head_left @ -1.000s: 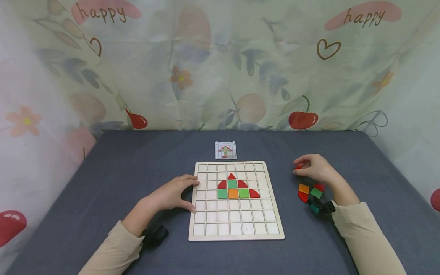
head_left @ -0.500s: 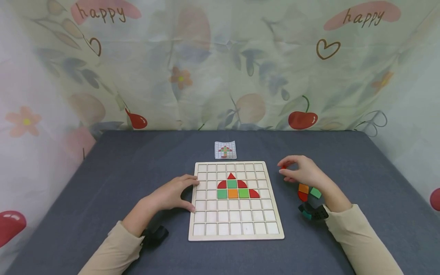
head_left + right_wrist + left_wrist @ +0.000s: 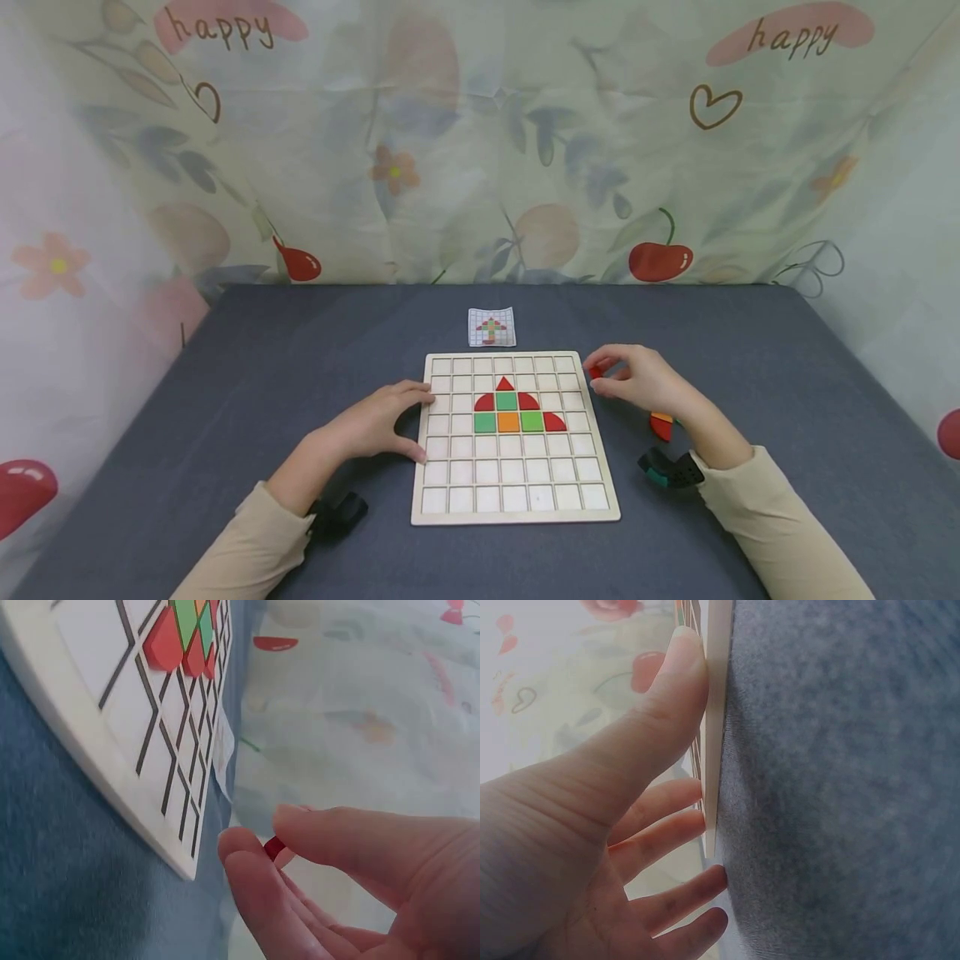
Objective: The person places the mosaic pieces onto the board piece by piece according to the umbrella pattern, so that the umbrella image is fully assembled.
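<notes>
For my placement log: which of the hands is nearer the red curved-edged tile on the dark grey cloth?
Right. The right hand is just beyond the red curved-edged tile; the left hand is farther, at the left edge of the pale square gridded board.

A pale cloth (image 3: 480,158) hangs behind the bench (image 3: 337,333) like a wall, with soft folds in it. It has a lot of pictures on it: a shiny red cherry (image 3: 662,262) with a green stem, an orange flower (image 3: 395,170), faded blue leaves (image 3: 176,154) and a brown heart (image 3: 716,108). The word "happy" (image 3: 217,29) is near the top on both sides, on pink blobs. More whitish cloth (image 3: 82,367) hangs at the left and right. The bench top is dark blue-gray and looks woven up close. The light is soft.
</notes>
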### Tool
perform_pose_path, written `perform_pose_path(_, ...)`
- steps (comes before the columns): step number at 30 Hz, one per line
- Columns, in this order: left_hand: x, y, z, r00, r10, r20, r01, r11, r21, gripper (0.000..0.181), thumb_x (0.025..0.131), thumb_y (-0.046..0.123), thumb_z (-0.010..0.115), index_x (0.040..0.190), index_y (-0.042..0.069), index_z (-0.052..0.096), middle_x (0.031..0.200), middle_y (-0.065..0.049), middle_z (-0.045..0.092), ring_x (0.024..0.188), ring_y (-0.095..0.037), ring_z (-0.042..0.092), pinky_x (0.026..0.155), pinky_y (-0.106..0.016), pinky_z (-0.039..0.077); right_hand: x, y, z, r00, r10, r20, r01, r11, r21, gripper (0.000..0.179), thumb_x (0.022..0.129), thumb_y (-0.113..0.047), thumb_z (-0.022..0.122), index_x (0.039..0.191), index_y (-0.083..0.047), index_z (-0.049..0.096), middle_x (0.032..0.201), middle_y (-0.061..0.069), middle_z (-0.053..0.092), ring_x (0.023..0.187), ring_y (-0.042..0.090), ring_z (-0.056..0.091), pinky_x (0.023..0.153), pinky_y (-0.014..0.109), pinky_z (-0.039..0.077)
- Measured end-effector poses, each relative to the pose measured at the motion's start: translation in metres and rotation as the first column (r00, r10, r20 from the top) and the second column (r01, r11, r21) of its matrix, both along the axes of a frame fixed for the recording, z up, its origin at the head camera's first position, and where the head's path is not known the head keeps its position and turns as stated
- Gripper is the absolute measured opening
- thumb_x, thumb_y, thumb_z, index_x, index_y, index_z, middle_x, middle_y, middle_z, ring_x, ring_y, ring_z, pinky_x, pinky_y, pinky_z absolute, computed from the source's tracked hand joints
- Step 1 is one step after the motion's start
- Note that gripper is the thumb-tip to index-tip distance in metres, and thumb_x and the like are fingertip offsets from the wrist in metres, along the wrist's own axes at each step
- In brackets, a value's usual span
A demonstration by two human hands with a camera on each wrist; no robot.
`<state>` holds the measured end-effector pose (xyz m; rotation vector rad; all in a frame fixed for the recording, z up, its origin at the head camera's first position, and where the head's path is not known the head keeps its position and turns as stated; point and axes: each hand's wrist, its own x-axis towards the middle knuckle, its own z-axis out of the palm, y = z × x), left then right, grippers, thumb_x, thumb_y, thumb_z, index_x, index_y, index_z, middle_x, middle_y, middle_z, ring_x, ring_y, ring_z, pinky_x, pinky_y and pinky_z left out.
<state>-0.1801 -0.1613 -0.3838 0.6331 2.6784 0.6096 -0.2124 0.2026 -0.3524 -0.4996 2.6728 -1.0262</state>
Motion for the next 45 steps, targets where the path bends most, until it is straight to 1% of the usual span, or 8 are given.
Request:
perform_pose_path(5, 0.0, 0.0, 0.0, 1.0, 0.003, -0.001, -0.003, 1.0, -0.002, 0.081, 0.068, 0.039, 0.081, 0.135, 0.006, 0.048, 0.146, -0.013, 0.04, 0.133, -0.032, 0.038, 0.108, -0.048, 0.034, 0.002, -0.007, 0.0, 0.999, 0.034, -0.006, -0.034, 0.999, -0.024, 0.026, 0.086, -0.004, 0.062, 0.112, 0.0, 0.062, 0.107, 0.021, 0.061, 0.068, 0.021, 0.067, 0.064, 0.026, 0.054)
perform_pose_path(8, 0.0, 0.0, 0.0, 1.0, 0.0, -0.004, 0.0, 1.0, -0.003, 0.081, 0.068, 0.039, 0.081, 0.135, 0.006, 0.048, 0.146, -0.013, 0.04, 0.133, -0.032, 0.038, 0.108, -0.048, 0.034, 0.003, -0.012, 0.001, 0.999, 0.054, -0.002, -0.054, 0.998, -0.036, 0.026, 0.086, -0.002, 0.062, 0.111, 0.001, 0.062, 0.107, 0.021, 0.06, 0.066, 0.02, 0.067, 0.062, 0.024, 0.053)
perform_pose_path(14, 0.0, 0.0, 0.0, 1.0, 0.0, -0.001, 0.0, 1.0, -0.005, 0.081, 0.069, 0.039, 0.08, 0.135, 0.006, 0.048, 0.146, -0.013, 0.04, 0.133, -0.032, 0.038, 0.108, -0.048, 0.034, 0.006, -0.023, 0.002, 0.997, 0.078, -0.005, -0.078, 0.996, -0.048, 0.025, 0.086, -0.009, 0.065, 0.109, 0.0, 0.063, 0.106, 0.019, 0.061, 0.067, 0.02, 0.067, 0.066, 0.025, 0.055)
perform_pose_path(22, 0.001, 0.0, 0.001, 1.0, 0.001, 0.002, -0.001, 1.0, -0.002, 0.08, 0.069, 0.039, 0.08, 0.135, 0.006, 0.048, 0.146, -0.013, 0.04, 0.133, -0.032, 0.038, 0.109, -0.048, 0.033, 0.008, -0.037, 0.0, 0.992, 0.113, -0.048, -0.114, 0.993, -0.02, 0.031, 0.085, -0.012, 0.068, 0.113, -0.002, 0.061, 0.102, 0.017, 0.064, 0.059, 0.018, 0.061, 0.059, 0.025, 0.051)
perform_pose_path(26, 0.001, -0.001, 0.002, 1.0, -0.01, -0.007, 0.01, 1.0, -0.001, 0.081, 0.069, 0.039, 0.08, 0.135, 0.005, 0.048, 0.145, -0.014, 0.04, 0.133, -0.033, 0.039, 0.108, -0.048, 0.034, 0.01, -0.045, 0.0, 0.99, 0.126, -0.063, -0.125, 0.992, 0.007, 0.035, 0.082, -0.014, 0.07, 0.113, -0.001, 0.061, 0.102, 0.015, 0.063, 0.06, 0.013, 0.059, 0.061, 0.024, 0.049)
perform_pose_path(32, 0.001, -0.001, 0.002, 1.0, -0.022, -0.017, 0.022, 1.0, -0.002, 0.082, 0.068, 0.04, 0.08, 0.134, 0.004, 0.048, 0.144, -0.015, 0.041, 0.132, -0.034, 0.039, 0.107, -0.049, 0.034, 0.01, -0.057, -0.002, 0.984, 0.165, -0.063, -0.165, 0.986, 0.005, 0.029, 0.081, -0.017, 0.072, 0.107, -0.005, 0.065, 0.099, 0.009, 0.065, 0.069, 0.01, 0.061, 0.068, 0.024, 0.05)
perform_pose_path(40, 0.0, -0.001, 0.0, 1.0, -0.016, -0.013, 0.016, 1.0, 0.0, 0.081, 0.069, 0.039, 0.08, 0.135, 0.005, 0.048, 0.145, -0.015, 0.04, 0.132, -0.033, 0.039, 0.107, -0.048, 0.034, 0.009, -0.07, -0.006, 0.962, 0.256, -0.095, -0.257, 0.966, -0.006, 0.027, 0.081, -0.014, 0.072, 0.105, -0.006, 0.067, 0.094, 0.008, 0.067, 0.072, 0.01, 0.061, 0.072, 0.024, 0.052)
perform_pose_path(45, 0.0, -0.001, -0.001, 1.0, -0.019, -0.011, 0.019, 1.0, 0.005, 0.081, 0.069, 0.039, 0.08, 0.135, 0.005, 0.048, 0.145, -0.015, 0.04, 0.133, -0.033, 0.039, 0.107, -0.048, 0.034, 0.009, -0.076, -0.007, 0.953, 0.286, -0.097, -0.288, 0.958, -0.008, 0.027, 0.081, -0.015, 0.072, 0.106, -0.006, 0.068, 0.098, 0.008, 0.068, 0.073, 0.009, 0.059, 0.071, 0.021, 0.051)
